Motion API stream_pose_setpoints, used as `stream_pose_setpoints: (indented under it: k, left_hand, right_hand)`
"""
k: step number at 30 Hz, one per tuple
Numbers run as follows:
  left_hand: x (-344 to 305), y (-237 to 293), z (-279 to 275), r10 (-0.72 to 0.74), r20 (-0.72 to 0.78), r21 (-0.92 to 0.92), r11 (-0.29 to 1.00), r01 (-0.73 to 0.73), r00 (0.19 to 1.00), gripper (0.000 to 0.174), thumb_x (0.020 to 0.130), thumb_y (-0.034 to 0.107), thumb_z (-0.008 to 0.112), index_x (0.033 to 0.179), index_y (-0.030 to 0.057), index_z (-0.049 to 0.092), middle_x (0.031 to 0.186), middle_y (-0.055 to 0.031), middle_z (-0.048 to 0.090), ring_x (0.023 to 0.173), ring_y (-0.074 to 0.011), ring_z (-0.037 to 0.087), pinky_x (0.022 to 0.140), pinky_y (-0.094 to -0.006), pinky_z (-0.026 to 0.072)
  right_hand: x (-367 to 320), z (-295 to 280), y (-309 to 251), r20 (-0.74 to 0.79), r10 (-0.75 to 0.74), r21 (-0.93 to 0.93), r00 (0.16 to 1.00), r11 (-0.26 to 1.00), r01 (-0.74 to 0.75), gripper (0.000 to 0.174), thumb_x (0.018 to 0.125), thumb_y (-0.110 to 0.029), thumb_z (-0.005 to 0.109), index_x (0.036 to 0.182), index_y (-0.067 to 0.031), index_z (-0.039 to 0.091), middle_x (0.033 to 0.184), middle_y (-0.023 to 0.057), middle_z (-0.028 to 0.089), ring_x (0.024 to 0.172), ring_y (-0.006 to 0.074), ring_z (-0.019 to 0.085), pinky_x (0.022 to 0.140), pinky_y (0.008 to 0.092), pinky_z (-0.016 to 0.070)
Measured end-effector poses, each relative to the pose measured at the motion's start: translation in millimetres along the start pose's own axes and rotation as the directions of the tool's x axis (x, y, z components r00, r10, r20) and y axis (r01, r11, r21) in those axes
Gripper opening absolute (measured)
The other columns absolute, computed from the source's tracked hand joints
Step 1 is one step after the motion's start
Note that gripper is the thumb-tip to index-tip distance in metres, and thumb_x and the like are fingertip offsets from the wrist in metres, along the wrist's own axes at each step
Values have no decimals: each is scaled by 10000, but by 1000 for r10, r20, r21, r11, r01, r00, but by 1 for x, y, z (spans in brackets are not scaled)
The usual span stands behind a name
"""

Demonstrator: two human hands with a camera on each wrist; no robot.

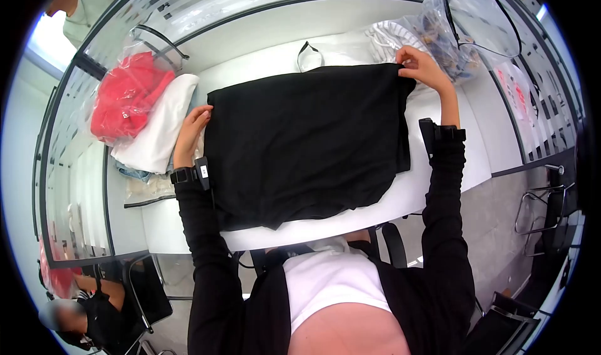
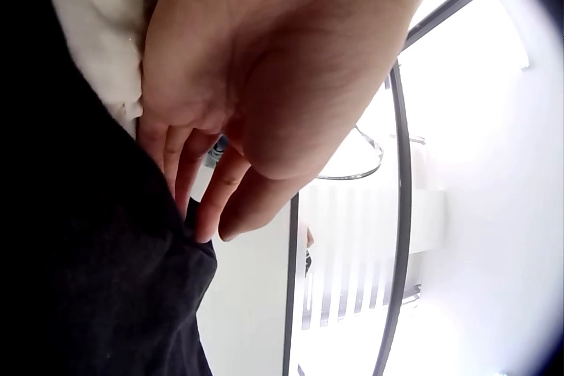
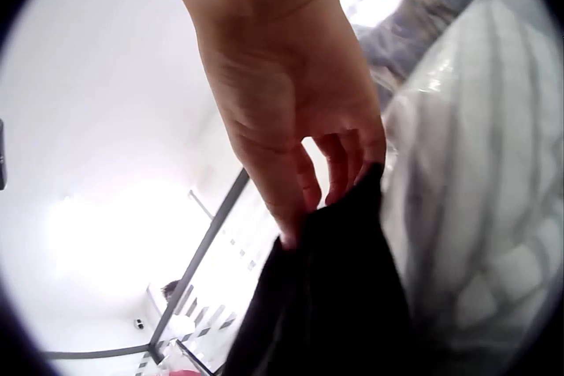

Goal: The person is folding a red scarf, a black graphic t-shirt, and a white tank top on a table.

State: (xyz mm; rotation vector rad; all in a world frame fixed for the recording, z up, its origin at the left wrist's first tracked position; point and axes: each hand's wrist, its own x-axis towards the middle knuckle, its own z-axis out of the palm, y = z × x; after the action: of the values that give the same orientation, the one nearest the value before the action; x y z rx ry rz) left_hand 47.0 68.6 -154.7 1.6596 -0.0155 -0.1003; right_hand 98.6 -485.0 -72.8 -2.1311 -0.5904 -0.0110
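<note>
A black garment (image 1: 307, 145) lies spread on the white table, its lower edge near the table's front edge. At its upper right corner the right hand (image 1: 426, 69) pinches the cloth; in the right wrist view the thumb and fingers of the right hand (image 3: 295, 103) hold the black fabric (image 3: 330, 288) from both sides. The left hand (image 1: 191, 133) is at the upper left corner, fingertips at the cloth's edge. In the left wrist view, the fingers of the left hand (image 2: 264, 76) reach down to the corner of the black fabric (image 2: 115, 261), fairly straight.
Left of the garment are a red item in clear plastic (image 1: 128, 95) and folded white cloth (image 1: 156, 130). Bagged striped cloth (image 1: 391, 39) and another clear bag (image 1: 447, 42) lie at the back right. A glass partition surrounds the table (image 1: 463, 161). Another person sits at lower left.
</note>
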Motion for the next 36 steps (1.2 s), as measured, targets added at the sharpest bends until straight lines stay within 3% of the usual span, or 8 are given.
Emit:
stream_pose_setpoints:
  k: [4,9,12,14,15,22,30,36]
  left_hand:
    - [2,-1,0,10,19,21,1000,-11,1000,246,895,149,502,1100,22,550,1040,-7,548,929,-77,487,869,-220,370]
    - [2,-3,-2,18,22,29,999,-19,1000,243,894,153,505,1090,21,557,1042,-8,552,938,-77,489,865,-225,369]
    - [3,-3,-2,24,21,41,999,-25,999,244,893,154,508,1090,20,558,1047,-5,552,944,-79,488,864,-227,369]
    - [0,-2,0,28,28,39,999,-29,999,248,892,157,510,1092,19,557,1047,-4,553,948,-80,487,864,-229,369]
    - [-1,-2,1,33,35,33,999,-34,999,250,891,158,512,1094,19,557,1045,-4,554,950,-80,486,865,-229,368]
    - [3,-6,-1,51,27,70,996,-53,998,256,888,162,513,1099,24,558,1035,-8,562,943,-87,489,871,-234,368]
    - [5,-8,-2,77,24,95,992,-79,997,252,886,156,515,1095,24,563,1017,-9,565,935,-95,489,866,-238,372]
    - [5,-10,-3,84,27,83,993,-86,996,253,887,154,512,1097,19,559,1028,-17,565,948,-96,491,867,-241,374]
  right_hand:
    - [-13,-3,-44,-89,22,-181,996,983,-38,140,762,-137,647,798,-34,560,734,16,575,670,93,542,615,228,430]
    - [-43,23,-59,86,425,-295,901,875,-384,388,781,-344,637,683,31,634,575,90,622,472,118,590,461,231,452]
    - [-67,54,-25,-24,167,-432,986,888,-161,383,736,-328,683,719,48,611,617,133,608,534,185,588,510,296,446]
    - [-75,77,-14,-69,236,-131,969,961,-243,372,720,-299,702,739,51,580,646,146,593,543,209,561,533,320,438]
    - [-76,77,-22,-33,305,-291,952,908,-301,351,747,-279,685,731,44,549,628,113,574,528,170,542,529,294,438]
    - [-94,53,-49,47,509,156,859,846,-510,291,837,-205,597,660,0,491,571,30,533,504,90,542,476,219,456]
    - [-99,54,-21,235,617,-64,751,781,-621,157,804,-84,527,709,41,537,597,126,611,521,184,629,452,239,487]
    - [-88,42,-33,54,581,-145,812,809,-569,145,752,-37,503,704,86,562,572,147,606,488,189,620,453,264,495]
